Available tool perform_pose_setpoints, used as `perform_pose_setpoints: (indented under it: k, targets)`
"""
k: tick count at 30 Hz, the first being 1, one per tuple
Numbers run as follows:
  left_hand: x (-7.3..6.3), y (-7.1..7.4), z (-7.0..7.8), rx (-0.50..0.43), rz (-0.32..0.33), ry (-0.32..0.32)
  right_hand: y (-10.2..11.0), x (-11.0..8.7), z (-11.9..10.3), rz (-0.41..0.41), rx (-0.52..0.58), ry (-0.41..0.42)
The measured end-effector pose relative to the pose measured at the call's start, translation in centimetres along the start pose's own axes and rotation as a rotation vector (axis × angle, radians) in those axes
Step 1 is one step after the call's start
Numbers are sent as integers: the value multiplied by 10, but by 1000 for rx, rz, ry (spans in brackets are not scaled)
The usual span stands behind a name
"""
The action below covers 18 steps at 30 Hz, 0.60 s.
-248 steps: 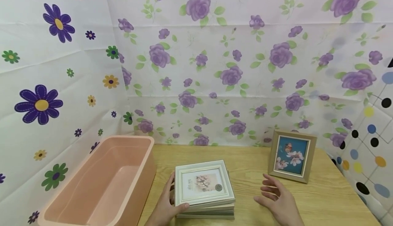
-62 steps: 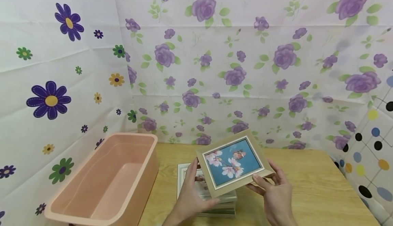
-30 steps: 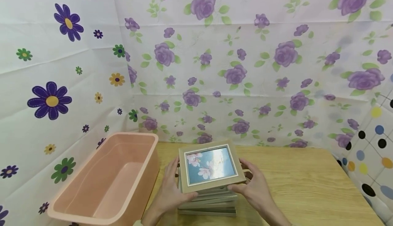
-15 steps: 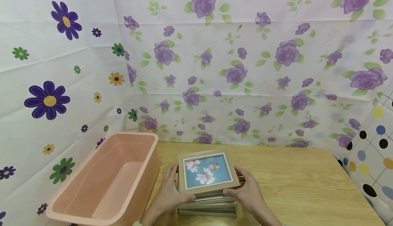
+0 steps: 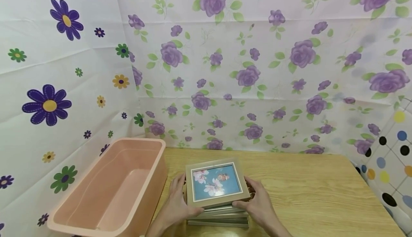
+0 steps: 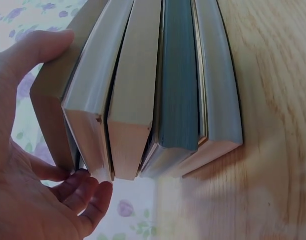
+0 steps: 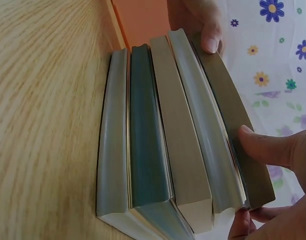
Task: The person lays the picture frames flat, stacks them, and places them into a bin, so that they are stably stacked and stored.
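Observation:
A tan picture frame [image 5: 189,185] with a blue picture of pink blossoms and a bird lies face up on top of a stack of picture frames [image 5: 222,224]. My left hand [image 5: 175,208] holds its left front corner, thumb on the front edge and fingers at the side. At the opposite corner my right hand [image 5: 260,203] grips it the same way. In the left wrist view, the edges of a white frame [image 6: 95,67], a beige frame [image 6: 135,75] and a teal-edged frame [image 6: 180,85] show below it. The right wrist view has both thumbs on the tan frame's edge [image 7: 232,100].
A pink plastic tub [image 5: 141,194] stands left of the stack, close to the left forearm. The wooden table [image 5: 315,194] stretches to the right. Flower-patterned sheets [image 5: 257,68] hang behind and at the left.
The tan frame stood upright at the back right; both hands then held it tilted above the stack. Now it lies on top of the white frame, slightly lower than a second ago.

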State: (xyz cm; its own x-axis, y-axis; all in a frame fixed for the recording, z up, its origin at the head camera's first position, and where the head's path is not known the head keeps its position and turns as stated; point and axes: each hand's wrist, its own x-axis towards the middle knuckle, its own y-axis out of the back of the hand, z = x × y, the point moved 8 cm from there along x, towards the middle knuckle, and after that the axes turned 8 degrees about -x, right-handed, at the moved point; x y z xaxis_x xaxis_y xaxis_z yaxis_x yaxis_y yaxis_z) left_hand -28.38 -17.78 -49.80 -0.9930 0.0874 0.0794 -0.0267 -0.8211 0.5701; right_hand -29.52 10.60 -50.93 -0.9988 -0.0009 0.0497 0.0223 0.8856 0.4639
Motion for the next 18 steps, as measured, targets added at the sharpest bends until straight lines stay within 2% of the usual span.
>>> perform_pose_setpoints:
  k: [3,18]
  targets:
    - [-2,0,0,3,3,12,0,-2,-1,12,-19,12]
    - [-3,-4,-1,28,-17,42,-3,-5,7,-4,-33,-47]
